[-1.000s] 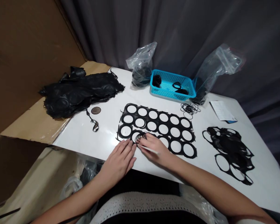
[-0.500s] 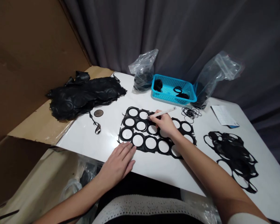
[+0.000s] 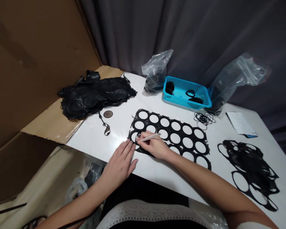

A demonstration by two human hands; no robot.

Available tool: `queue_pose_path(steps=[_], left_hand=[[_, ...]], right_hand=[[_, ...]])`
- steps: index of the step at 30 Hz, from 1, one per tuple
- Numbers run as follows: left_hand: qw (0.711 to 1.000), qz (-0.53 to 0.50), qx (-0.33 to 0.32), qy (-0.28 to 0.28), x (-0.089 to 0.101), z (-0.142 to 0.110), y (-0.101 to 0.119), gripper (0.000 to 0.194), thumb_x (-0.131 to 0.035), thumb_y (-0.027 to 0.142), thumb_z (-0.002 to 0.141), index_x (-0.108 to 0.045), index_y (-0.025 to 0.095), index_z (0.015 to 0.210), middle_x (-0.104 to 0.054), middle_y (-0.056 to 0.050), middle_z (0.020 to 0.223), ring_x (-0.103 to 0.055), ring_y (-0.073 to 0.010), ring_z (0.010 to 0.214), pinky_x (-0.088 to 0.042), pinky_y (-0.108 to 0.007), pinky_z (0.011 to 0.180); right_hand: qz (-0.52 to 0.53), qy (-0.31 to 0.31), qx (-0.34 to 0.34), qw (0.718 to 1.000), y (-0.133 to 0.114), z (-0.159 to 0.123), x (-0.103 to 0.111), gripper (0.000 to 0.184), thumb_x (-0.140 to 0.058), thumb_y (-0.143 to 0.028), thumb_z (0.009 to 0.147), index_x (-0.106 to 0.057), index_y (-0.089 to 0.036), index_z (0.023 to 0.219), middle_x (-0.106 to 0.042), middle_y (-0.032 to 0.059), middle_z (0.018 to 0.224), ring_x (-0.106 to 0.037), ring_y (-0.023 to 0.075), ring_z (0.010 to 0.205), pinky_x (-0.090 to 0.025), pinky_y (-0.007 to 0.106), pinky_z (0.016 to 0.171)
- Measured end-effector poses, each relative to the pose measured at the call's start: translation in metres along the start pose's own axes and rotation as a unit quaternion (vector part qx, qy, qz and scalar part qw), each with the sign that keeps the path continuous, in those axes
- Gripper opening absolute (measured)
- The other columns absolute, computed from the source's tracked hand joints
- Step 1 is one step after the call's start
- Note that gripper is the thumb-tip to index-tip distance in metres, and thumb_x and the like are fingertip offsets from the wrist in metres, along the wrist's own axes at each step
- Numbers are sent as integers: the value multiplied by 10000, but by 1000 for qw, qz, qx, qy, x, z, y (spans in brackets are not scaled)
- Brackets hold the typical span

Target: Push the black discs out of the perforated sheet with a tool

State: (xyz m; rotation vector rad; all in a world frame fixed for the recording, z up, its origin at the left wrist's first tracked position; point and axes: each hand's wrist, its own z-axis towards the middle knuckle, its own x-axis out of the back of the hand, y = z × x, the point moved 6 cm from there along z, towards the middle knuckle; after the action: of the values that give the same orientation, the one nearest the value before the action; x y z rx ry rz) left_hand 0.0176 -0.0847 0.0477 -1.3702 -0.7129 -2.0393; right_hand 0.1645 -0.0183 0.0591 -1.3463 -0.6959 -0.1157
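A black rubber sheet [image 3: 170, 124] punched with rows of round holes lies on the white table [image 3: 176, 187]. My right hand [image 3: 154, 146] is shut on a thin white stylus [image 3: 149, 137], whose tip reaches into a hole at the sheet's lower left corner. Thin black ring material shows at that tip, partly hidden by my fingers. My left hand [image 3: 119, 163] rests flat at the sheet's near left edge, holding nothing, its fingertips close to my right hand. The sheet's near part is hidden under both hands.
A heap of black rubber scrap [image 3: 95, 97] lies on cardboard at left, and a tangled holed pile [image 3: 248, 165] lies at right. Loose black rings [image 3: 203, 120], a blue basket [image 3: 186, 93], plastic bags [image 3: 156, 70] and a paper card [image 3: 240, 124] lie beyond.
My right hand has moved from the sheet's upper middle back down to its lower left corner, near my left hand. My left hand has stayed close to the sheet. The whole view has shifted slightly.
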Motion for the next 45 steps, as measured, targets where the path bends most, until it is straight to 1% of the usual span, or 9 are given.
queue_pose_path(steps=[6, 12, 22, 28, 32, 35, 41, 43, 45], left_hand=[[1000, -15, 0, 0, 1, 1, 0, 483, -508, 312, 1007, -484, 50, 1413, -599, -212, 1381, -542, -337, 1328, -464, -493, 1108], [1000, -18, -15, 1, 3, 5, 0, 463, -511, 285, 995, -508, 35, 1384, -625, -214, 1339, -524, -347, 1344, -459, -496, 1115], [999, -33, -8, -12, -2, 3, -2, 494, -499, 273, 996, -460, 71, 1445, -601, -203, 1386, -502, -342, 1375, -449, -514, 1126], [999, -27, -17, 1, 0, 4, 0, 434, -496, 266, 993, -529, 26, 1353, -624, -225, 1329, -521, -353, 1350, -473, -506, 1110], [999, -42, -8, 1, 1, 5, -2, 437, -503, 269, 989, -529, 34, 1357, -632, -224, 1311, -524, -352, 1347, -476, -510, 1108], [999, -53, -6, -1, 0, 6, -2, 458, -493, 264, 993, -502, 64, 1405, -633, -206, 1322, -510, -346, 1362, -473, -516, 1110], [999, -38, -15, 3, 1, 4, -5, 440, -518, 283, 991, -543, 51, 1363, -626, -209, 1328, -524, -344, 1346, -463, -492, 1119], [999, -46, -18, 10, 5, 4, -10, 408, -517, 299, 997, -571, 74, 1333, -632, -194, 1321, -549, -332, 1317, -471, -483, 1109], [997, -74, -4, 13, 11, 9, -18, 356, -514, 327, 1004, -612, 127, 1282, -654, -158, 1279, -599, -312, 1246, -500, -476, 1071]], right_hand=[[-28, -10, 35, 999, -2, -2, -5, 187, -562, -189, 962, -570, -213, 776, -645, 9, 814, -560, 171, 828, -437, 281, 720], [-141, -31, 135, 980, -10, -17, -15, 92, -509, -170, 986, -588, -189, 944, -637, 79, 920, -534, 220, 900, -456, 337, 771], [-36, -12, 23, 999, -4, -2, -4, 205, -576, -173, 963, -563, -212, 762, -660, 11, 814, -588, 177, 820, -447, 303, 748], [-234, -42, 139, 961, -18, -16, -24, 55, -570, -132, 927, -609, -170, 936, -654, 117, 951, -552, 258, 917, -465, 375, 794], [-308, -11, 176, 935, -19, -21, -30, 151, -501, -85, 931, -610, -141, 1019, -645, 170, 1049, -545, 298, 990, -453, 424, 852], [-277, 63, 132, 950, -5, -5, -1, 149, -456, -108, 953, -584, -181, 930, -647, 125, 942, -545, 275, 893, -451, 398, 794], [-212, 305, 2, 929, 23, 8, 115, 189, -485, -258, 948, -478, -239, 759, -660, 91, 871, -570, 260, 839, -444, 390, 778], [-133, 320, -53, 936, 31, -4, 138, 225, -543, -306, 915, -464, -240, 716, -691, 74, 889, -584, 231, 800, -458, 363, 739], [-10, 268, -121, 956, 38, -18, 138, 262, -622, -353, 870, -471, -230, 694, -715, 59, 905, -568, 179, 689, -451, 311, 623]])
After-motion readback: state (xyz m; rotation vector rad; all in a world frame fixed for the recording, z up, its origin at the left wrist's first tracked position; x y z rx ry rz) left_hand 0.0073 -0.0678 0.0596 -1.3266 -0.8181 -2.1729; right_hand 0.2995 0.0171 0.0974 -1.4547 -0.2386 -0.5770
